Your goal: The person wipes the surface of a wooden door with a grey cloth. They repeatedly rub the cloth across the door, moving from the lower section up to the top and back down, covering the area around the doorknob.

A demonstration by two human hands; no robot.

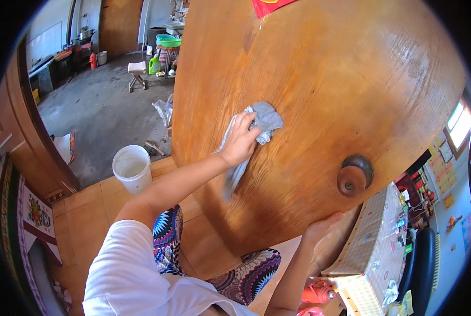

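A wooden door [298, 68] with a glossy brown grain fills the middle of the view, tilted by the lens. My left hand [239, 141] is closed round a crumpled grey-blue cloth [267, 120] and presses it to the door's face. A loose end of the cloth hangs below the hand, blurred. At the door's lower right edge, below the round wooden knob [351, 180], my right hand [322, 226] grips the edge; some of its fingers are hidden.
A white bucket [132, 167] stands on the tiles by the doorway, left of my knees. Beyond lie a grey floor, a small stool [137, 69] and a green jug [154, 65]. On the right are a table with a checked cover [359, 247] and a red thermos-like bottle [317, 292].
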